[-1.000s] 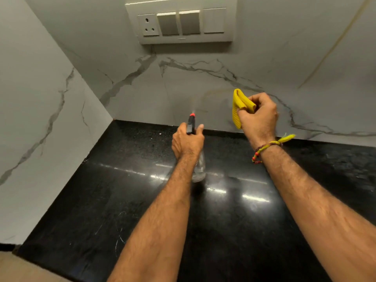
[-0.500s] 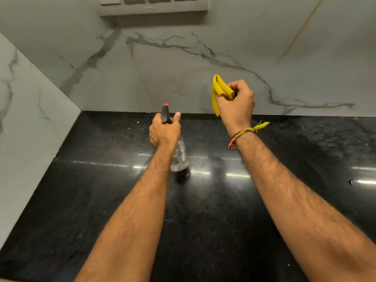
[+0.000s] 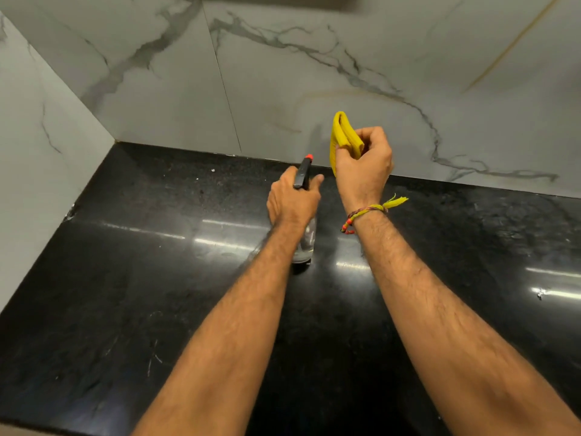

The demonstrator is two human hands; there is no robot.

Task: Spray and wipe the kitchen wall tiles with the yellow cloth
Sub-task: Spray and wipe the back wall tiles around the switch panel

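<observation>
**Both hands loaded, gaze dropped to the lower tiles**

Two changes stand out from a second ago: the switch panel has slid out of the top of our view, and our hands sit further right along the black counter (image 3: 132, 278). Our left hand (image 3: 292, 201) is wrapped around the spray bottle (image 3: 304, 176), its red nozzle aimed at the marble wall tiles (image 3: 283, 89). Our right hand (image 3: 364, 165) pinches the folded yellow cloth (image 3: 341, 136) just beside the tile, though we cannot tell whether it touches. We judge we are working along the bottom row, with spraying about to give way to wiping.
</observation>
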